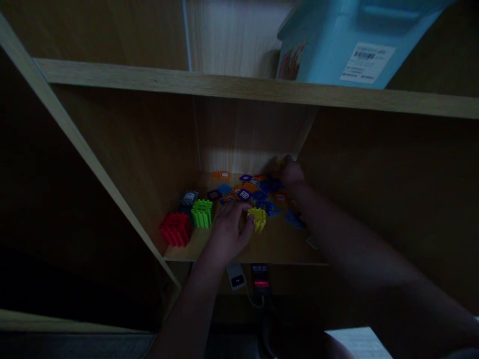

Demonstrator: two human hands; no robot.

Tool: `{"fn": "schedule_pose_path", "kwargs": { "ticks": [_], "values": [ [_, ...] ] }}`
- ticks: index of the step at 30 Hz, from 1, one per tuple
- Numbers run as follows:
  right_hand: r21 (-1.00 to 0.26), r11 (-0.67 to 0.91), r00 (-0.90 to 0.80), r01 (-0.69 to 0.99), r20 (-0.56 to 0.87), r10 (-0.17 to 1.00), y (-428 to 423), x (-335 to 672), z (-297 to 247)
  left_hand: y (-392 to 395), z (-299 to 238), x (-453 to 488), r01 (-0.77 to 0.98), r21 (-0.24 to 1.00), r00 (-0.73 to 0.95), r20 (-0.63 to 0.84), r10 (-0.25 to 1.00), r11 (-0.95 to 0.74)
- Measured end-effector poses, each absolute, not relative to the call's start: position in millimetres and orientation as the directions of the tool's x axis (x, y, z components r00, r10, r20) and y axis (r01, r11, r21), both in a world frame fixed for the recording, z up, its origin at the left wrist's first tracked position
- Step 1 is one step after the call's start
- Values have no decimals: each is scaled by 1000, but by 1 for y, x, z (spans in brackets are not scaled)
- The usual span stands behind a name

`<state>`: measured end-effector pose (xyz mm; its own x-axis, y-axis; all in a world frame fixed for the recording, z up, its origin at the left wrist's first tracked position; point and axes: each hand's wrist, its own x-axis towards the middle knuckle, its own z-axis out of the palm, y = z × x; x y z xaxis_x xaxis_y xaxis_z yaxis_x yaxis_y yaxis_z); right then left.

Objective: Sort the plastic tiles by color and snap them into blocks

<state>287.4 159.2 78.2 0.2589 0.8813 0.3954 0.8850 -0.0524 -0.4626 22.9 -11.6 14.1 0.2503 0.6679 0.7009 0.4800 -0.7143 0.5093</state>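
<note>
My left hand is closed round the side of a short stack of yellow interlocking tiles on the shelf, thumb and fingers against it. At the back right, my right hand reaches in with its fingers at a small yellow tile; it seems pinched, though dim light blurs the grip. Between the hands lie scattered blue tiles and orange tiles. Left of my left hand stand a green tile stack, a red tile stack and a dark tile stack.
An upper shelf board crosses above my hands, bearing a light blue plastic bin. The lower shelf board has side walls left and right. Beneath it are a white device with a cable and a dark box.
</note>
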Motion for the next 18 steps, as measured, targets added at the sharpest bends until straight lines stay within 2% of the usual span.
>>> {"fn": "schedule_pose_path", "kwargs": {
  "ticks": [3,6,7,8,10,11,13,15,18],
  "values": [
    [-564,-121,413,817,426,805,123,286,78,-11,14,22,477,496,248,717,652,-726],
    [-646,-72,456,760,450,768,70,277,68,-11,14,22,475,484,229,739,634,-735],
    [-678,-7,436,735,464,771,50,273,64,-11,14,22,473,479,220,748,626,-739],
    [-759,136,385,636,466,797,30,267,59,-12,14,22,472,476,208,758,618,-743],
    [-900,281,320,333,388,864,-6,254,51,-13,14,21,470,461,196,777,598,-753],
    [-935,300,301,188,345,889,-21,247,48,-14,14,21,468,447,198,787,584,-762],
    [-960,279,271,2,269,924,-43,234,44,-16,14,20,450,409,239,801,549,-794],
    [-970,233,185,-67,217,958,-54,222,42,-16,13,19,420,368,325,793,516,-829],
    [-978,191,26,-80,190,982,-58,210,41,-16,12,17,413,323,412,768,491,-852]
  ]
}}
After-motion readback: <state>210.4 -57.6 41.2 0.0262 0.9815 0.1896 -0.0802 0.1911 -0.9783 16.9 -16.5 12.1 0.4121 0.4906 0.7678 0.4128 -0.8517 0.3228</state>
